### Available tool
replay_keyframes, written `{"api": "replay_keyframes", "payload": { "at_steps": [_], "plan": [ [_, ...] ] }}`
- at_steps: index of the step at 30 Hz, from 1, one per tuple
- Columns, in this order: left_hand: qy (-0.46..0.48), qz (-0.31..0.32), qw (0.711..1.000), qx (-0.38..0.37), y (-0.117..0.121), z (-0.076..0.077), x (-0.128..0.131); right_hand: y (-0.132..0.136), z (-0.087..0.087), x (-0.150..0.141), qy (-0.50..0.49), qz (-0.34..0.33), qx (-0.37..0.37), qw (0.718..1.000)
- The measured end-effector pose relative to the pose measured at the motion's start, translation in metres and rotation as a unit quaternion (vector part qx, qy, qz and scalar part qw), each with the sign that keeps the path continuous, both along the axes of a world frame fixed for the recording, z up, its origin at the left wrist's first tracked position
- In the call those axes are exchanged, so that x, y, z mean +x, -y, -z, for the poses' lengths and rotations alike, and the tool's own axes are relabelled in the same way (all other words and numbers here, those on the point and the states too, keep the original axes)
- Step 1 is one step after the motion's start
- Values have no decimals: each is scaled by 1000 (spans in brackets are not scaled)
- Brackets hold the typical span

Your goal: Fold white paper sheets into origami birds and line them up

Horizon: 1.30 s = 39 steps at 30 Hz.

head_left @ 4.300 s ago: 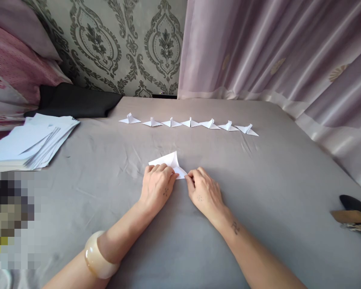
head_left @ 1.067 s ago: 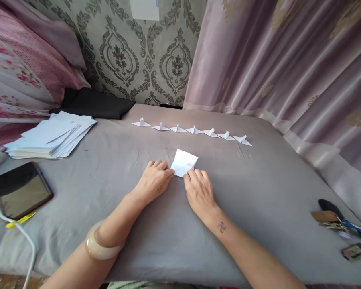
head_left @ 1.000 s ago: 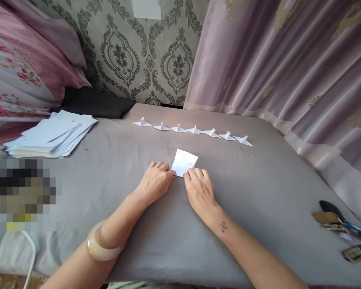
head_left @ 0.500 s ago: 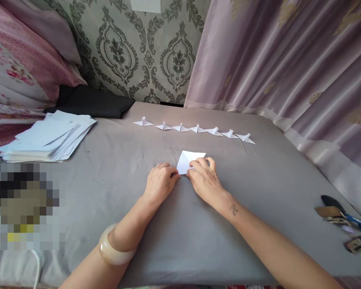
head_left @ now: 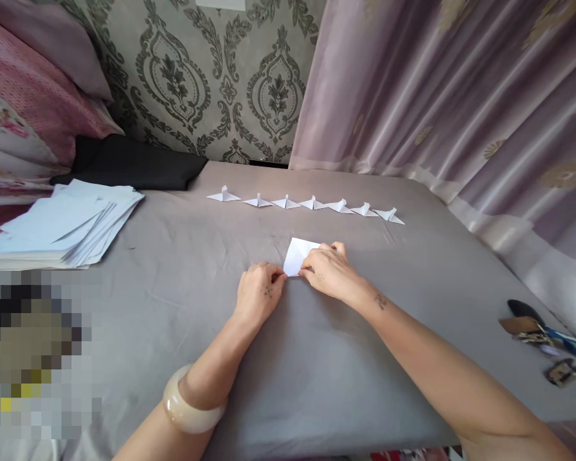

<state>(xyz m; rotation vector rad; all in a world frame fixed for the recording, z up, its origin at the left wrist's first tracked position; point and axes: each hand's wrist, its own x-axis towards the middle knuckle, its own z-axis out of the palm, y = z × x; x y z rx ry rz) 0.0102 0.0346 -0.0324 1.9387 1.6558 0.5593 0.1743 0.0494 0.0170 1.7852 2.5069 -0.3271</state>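
A small folded sheet of white paper (head_left: 297, 255) lies on the grey cloth in front of me. With thumb and fingertips, my left hand (head_left: 260, 289) pinches its near left corner. My right hand (head_left: 330, 269) covers the paper's right part, its fingers bent and pressed onto it, thumb at the near edge. The fold under the right fingers is hidden. Beyond the hands stands a row of several folded white paper birds (head_left: 287, 202), their wings spread to the sides.
At the left rests a stack of white paper sheets (head_left: 57, 224), with a folded black cloth (head_left: 134, 163) behind it. Keys with a brown tag (head_left: 521, 326) lie at the right. A patterned wall and curtains (head_left: 413, 96) border the grey-covered surface (head_left: 173, 339).
My right hand has slid slightly over the paper, covering more of its far right corner. The left hand keeps its pinch. The whole view has shifted a little.
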Motion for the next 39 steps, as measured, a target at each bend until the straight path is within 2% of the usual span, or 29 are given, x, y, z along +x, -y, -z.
{"api": "replay_keyframes", "payload": {
  "at_steps": [4,9,22,39],
  "plan": [
    [-11,-6,1000,-9,-1,0,1,-11,-9,-6,34,4,-58,998],
    [-53,1,999,13,0,-3,3,-21,-16,-12,57,14,-96,994],
    [-78,-5,997,10,-3,-3,6,-28,-21,-21,91,21,-114,989],
    [-39,-17,996,-82,-5,-18,1,-30,-23,-23,95,41,-133,986]
  ]
}}
